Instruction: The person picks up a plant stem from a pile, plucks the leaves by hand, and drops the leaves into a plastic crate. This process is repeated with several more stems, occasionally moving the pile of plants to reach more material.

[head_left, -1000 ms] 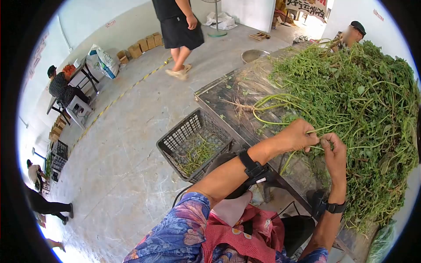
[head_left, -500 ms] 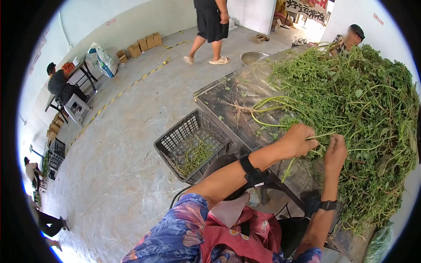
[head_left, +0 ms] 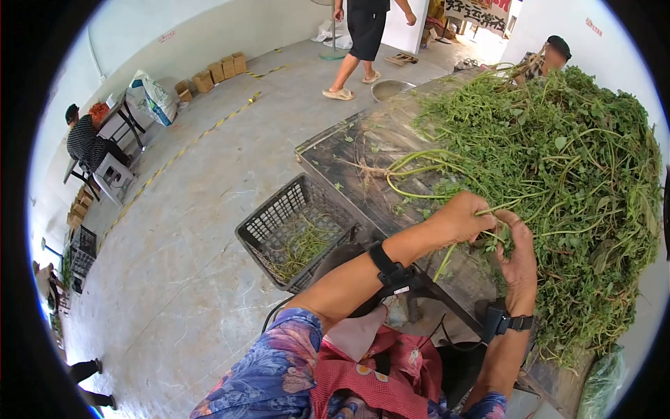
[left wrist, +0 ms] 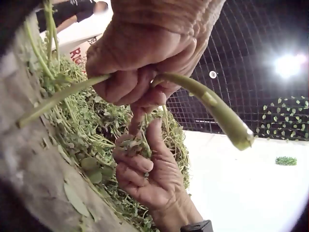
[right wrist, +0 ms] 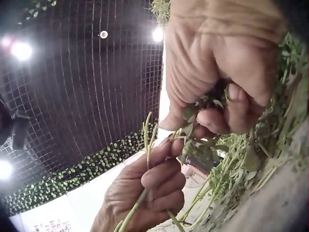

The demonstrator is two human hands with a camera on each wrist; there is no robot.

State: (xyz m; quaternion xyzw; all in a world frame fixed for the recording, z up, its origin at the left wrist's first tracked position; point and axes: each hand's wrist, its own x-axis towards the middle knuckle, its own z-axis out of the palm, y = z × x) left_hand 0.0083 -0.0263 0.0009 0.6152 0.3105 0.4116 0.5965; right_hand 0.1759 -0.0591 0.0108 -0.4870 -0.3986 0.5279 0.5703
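Note:
My left hand point(head_left: 460, 222) grips a few thick green stems point(left wrist: 212, 104); in the left wrist view their ends stick out on both sides of the curled fingers. Right beside it, my right hand point(head_left: 518, 255) pinches small leaves point(right wrist: 195, 130) between thumb and fingers. The fingertips of both hands nearly meet in the right wrist view. Close by lies a big heap of leafy green stalks point(head_left: 579, 167) on the dark table point(head_left: 335, 150). A bundle of long stems with pale roots point(head_left: 377, 171) lies apart on the tabletop, left of the heap.
A black plastic crate point(head_left: 255, 237) with cut stems point(head_left: 303, 244) stands beside the table's left edge. A metal basin point(head_left: 391, 89) is beyond the far edge. One person point(head_left: 366, 35) walks behind; another point(head_left: 558, 52) sits past the heap. A green plastic bag point(head_left: 604, 384) lies near right.
My right hand moved away from the left, then back beside it, and leaves now show between its fingers. My left hand keeps its grip on the stems. The person behind walked about.

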